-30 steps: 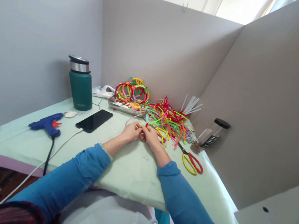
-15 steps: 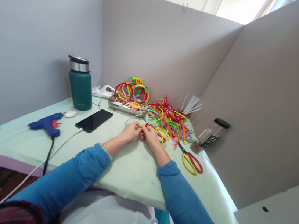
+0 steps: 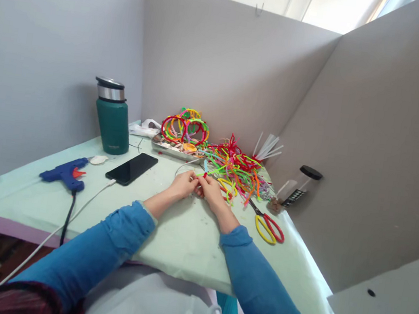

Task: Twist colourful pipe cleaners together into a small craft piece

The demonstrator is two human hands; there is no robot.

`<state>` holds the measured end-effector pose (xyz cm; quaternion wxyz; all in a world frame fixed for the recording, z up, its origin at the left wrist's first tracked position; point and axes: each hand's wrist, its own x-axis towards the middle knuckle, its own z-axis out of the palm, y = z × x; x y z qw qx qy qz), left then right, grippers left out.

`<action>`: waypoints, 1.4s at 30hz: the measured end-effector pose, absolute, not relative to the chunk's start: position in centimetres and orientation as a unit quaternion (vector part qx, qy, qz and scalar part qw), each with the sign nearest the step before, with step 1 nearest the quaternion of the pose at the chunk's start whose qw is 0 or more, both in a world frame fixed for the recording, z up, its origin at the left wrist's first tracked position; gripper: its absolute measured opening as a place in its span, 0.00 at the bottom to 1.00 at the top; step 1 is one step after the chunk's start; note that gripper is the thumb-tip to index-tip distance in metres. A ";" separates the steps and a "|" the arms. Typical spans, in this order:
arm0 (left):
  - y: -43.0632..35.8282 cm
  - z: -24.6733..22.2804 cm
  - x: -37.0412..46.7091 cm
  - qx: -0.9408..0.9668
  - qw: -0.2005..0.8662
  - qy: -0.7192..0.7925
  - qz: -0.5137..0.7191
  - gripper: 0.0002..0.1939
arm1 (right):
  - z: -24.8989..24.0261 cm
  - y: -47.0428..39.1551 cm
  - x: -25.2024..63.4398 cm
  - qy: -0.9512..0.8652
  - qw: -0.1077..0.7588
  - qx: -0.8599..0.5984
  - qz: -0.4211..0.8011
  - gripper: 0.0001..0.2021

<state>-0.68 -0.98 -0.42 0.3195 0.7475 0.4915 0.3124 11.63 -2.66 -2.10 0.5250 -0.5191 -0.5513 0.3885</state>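
Note:
Over the middle of the table, my left hand (image 3: 183, 184) and my right hand (image 3: 211, 191) meet fingertip to fingertip. Both are closed in a pinch on a pipe cleaner (image 3: 205, 175), whose small red part shows between the fingers with some bright green beside it. Most of that piece is hidden by the fingers. Just beyond the hands lies a tangled heap of coloured pipe cleaners (image 3: 238, 162). Right of my right hand rest scissors (image 3: 269, 229) with one yellow and one red handle.
A metal tray (image 3: 156, 144) carries coloured pipe-cleaner rings (image 3: 174, 130). To the left are a green bottle (image 3: 111, 125), a black phone (image 3: 132, 168) on a white cable and a blue glue gun (image 3: 67, 172). White sticks (image 3: 269, 149) and a black-lidded jar (image 3: 303, 183) stand at right.

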 end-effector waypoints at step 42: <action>-1.2 0.1 -0.7 0.753 0.268 0.494 0.343 0.07 | -1.6 -2.9 11.6 -0.535 0.528 -0.517 0.410 0.15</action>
